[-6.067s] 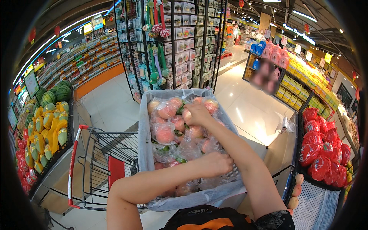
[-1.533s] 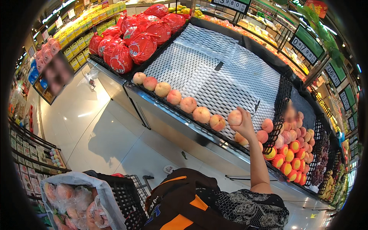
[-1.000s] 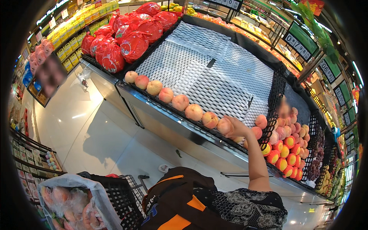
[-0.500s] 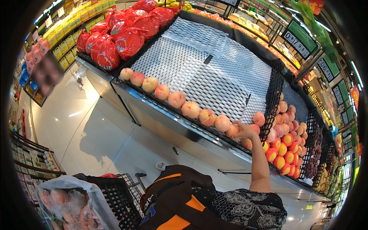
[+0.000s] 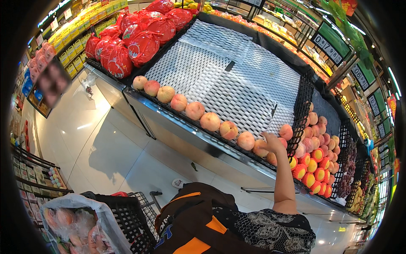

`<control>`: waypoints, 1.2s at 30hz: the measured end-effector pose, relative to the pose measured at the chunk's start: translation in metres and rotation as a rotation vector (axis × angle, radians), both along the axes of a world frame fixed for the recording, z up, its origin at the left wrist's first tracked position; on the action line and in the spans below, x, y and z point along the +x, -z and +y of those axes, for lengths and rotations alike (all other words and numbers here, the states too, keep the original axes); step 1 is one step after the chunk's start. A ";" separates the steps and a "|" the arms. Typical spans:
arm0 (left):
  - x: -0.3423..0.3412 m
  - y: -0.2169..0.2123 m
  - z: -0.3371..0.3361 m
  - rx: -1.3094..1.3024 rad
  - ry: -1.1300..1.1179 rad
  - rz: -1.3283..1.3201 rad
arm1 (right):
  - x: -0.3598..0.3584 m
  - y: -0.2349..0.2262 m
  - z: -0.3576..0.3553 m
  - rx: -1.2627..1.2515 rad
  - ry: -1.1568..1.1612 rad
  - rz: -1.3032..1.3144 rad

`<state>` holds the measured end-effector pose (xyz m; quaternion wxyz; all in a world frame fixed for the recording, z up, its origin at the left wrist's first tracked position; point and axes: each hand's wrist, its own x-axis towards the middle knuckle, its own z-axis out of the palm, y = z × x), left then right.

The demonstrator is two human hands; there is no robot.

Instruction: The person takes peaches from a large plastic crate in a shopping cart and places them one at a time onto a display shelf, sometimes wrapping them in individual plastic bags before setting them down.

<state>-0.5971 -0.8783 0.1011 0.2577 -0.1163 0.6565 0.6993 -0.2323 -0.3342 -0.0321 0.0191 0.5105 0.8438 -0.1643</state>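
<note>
Peaches form a single row along the front edge of a display bin; one pale pink peach (image 5: 245, 140) sits just left of my right hand (image 5: 274, 144). My right arm reaches forward over the bin's edge. Partly under the hand is another peach (image 5: 259, 147), standing in the row. The fingers look stretched out and slightly apart above it, with no fruit lifted. Beyond the hand, at the bin's right end, rests a rosier peach (image 5: 286, 132). A further peach (image 5: 271, 158) shows below the wrist. My left hand is out of the picture.
White foam netting (image 5: 237, 80) lines the bin. Red-wrapped bundles (image 5: 144, 44) are piled at its left. A black mesh divider (image 5: 301, 118) separates more peaches and fruit in foam sleeves (image 5: 312, 165) on the right. A cart basket (image 5: 131, 220) and a lined crate of bagged fruit (image 5: 80, 224) stand lower left.
My right hand has shifted slightly right and away from the peach it was gripping. That peach stays in the row, now more exposed, and sits a touch further right.
</note>
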 end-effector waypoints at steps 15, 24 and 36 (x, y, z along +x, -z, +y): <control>-0.006 -0.021 0.022 -0.399 0.068 0.647 | -0.102 -0.023 0.000 0.226 -0.347 0.341; -0.019 0.002 -0.001 -0.724 0.322 0.814 | -0.282 -0.125 -0.120 0.001 -0.960 0.638; -0.011 0.082 0.005 -0.795 0.925 0.823 | -0.449 -0.147 -0.368 -0.560 -2.483 0.208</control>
